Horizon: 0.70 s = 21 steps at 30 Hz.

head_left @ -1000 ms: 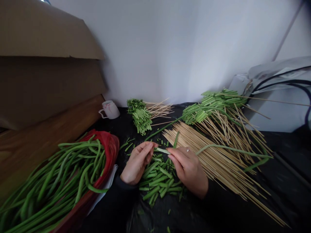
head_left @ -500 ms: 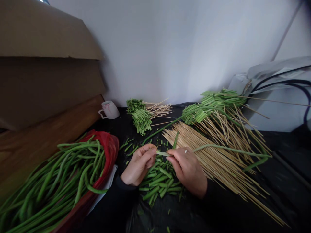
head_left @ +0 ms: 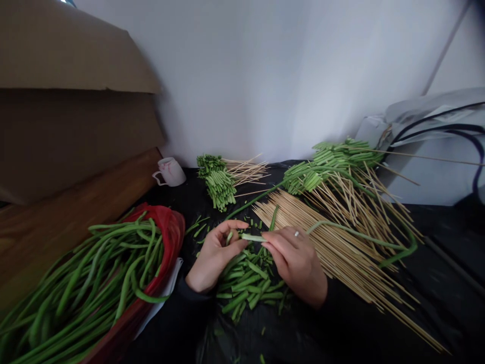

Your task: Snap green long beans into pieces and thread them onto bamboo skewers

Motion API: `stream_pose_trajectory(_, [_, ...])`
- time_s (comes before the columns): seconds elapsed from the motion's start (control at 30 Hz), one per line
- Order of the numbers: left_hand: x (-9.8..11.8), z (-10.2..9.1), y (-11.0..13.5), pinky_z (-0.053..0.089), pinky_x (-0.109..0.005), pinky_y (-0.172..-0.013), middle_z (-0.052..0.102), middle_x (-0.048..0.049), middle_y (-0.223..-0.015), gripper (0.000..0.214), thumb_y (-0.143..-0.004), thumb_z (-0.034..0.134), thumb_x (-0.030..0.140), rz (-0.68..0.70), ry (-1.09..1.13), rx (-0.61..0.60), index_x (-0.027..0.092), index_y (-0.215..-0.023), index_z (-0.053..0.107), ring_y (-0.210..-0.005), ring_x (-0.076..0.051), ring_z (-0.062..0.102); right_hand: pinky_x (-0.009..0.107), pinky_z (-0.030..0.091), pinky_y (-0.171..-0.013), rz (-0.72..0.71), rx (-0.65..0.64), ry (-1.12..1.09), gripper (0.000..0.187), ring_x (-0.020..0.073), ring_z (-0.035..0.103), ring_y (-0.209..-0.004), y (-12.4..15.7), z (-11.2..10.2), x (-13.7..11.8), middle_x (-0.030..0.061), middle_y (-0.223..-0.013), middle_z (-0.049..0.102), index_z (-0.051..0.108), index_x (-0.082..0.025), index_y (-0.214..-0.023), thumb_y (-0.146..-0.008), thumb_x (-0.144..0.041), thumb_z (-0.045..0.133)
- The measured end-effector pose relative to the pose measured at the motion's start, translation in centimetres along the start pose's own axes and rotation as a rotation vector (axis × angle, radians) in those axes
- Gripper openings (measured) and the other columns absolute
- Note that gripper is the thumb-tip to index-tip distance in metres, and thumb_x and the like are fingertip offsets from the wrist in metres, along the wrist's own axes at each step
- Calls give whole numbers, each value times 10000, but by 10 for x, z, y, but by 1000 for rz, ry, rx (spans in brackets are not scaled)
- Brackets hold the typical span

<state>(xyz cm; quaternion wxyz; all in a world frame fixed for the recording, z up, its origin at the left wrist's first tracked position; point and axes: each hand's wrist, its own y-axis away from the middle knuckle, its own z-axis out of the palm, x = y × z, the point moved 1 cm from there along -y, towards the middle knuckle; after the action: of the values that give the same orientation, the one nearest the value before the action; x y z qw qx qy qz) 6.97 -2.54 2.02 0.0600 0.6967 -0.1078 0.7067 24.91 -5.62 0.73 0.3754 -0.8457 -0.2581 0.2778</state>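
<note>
The right hand (head_left: 297, 263) pinches a long bean (head_left: 252, 237) between thumb and fingertips close to its pale cut end, and there is a ring (head_left: 296, 233) on one finger. From that grip the bean trails off toward three o'clock, runs across the loose skewers (head_left: 333, 253) and hooks back on itself at the far end. The left hand (head_left: 214, 253) sits just at nine o'clock of the cut end. Its thumb is stretched out and its fingers are half curled around a short piece (head_left: 228, 237) of bean (whether the fingertips also touch the long bean's end is hard to tell).

Under and between both hands, toward six o'clock, lies a heap of cut pieces (head_left: 246, 285) on the black sheet (head_left: 379, 333). Well out at eight o'clock a red bag (head_left: 172, 230) lies open, spilling whole beans (head_left: 94, 273) toward the lower left corner.

At twelve o'clock, near the wall, a small bundle (head_left: 220, 188) of bean pieces is threaded on sticks. A larger bundle (head_left: 326, 164) of the same kind lies at one o'clock, on top of the skewers. A white mug (head_left: 171, 172) lies tipped on its side at eleven o'clock, next to a wooden board (head_left: 76, 202) and below a cardboard box (head_left: 68, 55). At two o'clock a white sack (head_left: 435, 167) with black cords across it leans against the wall.
</note>
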Motion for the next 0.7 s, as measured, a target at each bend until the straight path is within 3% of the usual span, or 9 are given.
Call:
stream_pose_trajectory(0.13, [1, 0, 2, 371, -220, -608, 574, 13, -706, 264, -711, 789, 302, -8, -12, -39, 161, -921, 718, -635, -104, 475, 361, 396, -747, -35, -23, 52, 169, 205, 579, -775, 0, 0, 1, 65, -826, 689, 674, -140, -995, -952, -165, 513])
stream_pose_trajectory(0.23, [-1, -2, 0, 400, -243, -646, 644, -18, -734, 211, -740, 763, 349, 21, -62, 68, 150, -800, 724, -670, -126, 516, 366, 387, -775, -39, -66, 70, 210, 207, 585, -809, 0, 0, 4, 67, -850, 686, 667, -138, -1071, -970, -222, 503])
stream_pose_trajectory(0.37, [-3, -11, -6, 368, -234, -596, 634, -1, -703, 198, -745, 753, 355, 104, -138, 223, 161, -768, 721, -624, -112, 483, 369, 365, -794, 21, -147, 127, 244, 213, 575, -833, 0, 2, 14, 65, -856, 676, 662, -138, -1105, -981, -256, 488])
stream_pose_trajectory(0.5, [-3, -14, -6, 299, -231, -511, 469, 51, -567, 177, -744, 762, 295, 247, -371, 309, 181, -879, 754, -523, -93, 380, 370, 334, -754, -5, -170, 198, 245, 214, 552, -802, 1, 3, 20, 54, -786, 656, 693, -154, -1046, -982, -255, 478])
stream_pose_trajectory(0.57, [-2, -12, -4, 333, -233, -532, 475, 39, -600, 179, -777, 742, 282, 381, -537, 273, 199, -933, 769, -548, -100, 417, 372, 318, -729, -32, -169, 235, 222, 212, 536, -784, 1, 3, 20, 47, -767, 645, 698, -163, -1041, -969, -237, 501])
stream_pose_trajectory(0.7, [-5, -6, 2, 431, -245, -639, 586, -17, -736, 217, -865, 658, 276, 571, -796, 75, 217, -1049, 754, -676, -132, 549, 382, 309, -725, -110, -170, 300, 202, 211, 512, -783, 3, 3, 17, 50, -776, 633, 693, -157, -1057, -941, -195, 533])
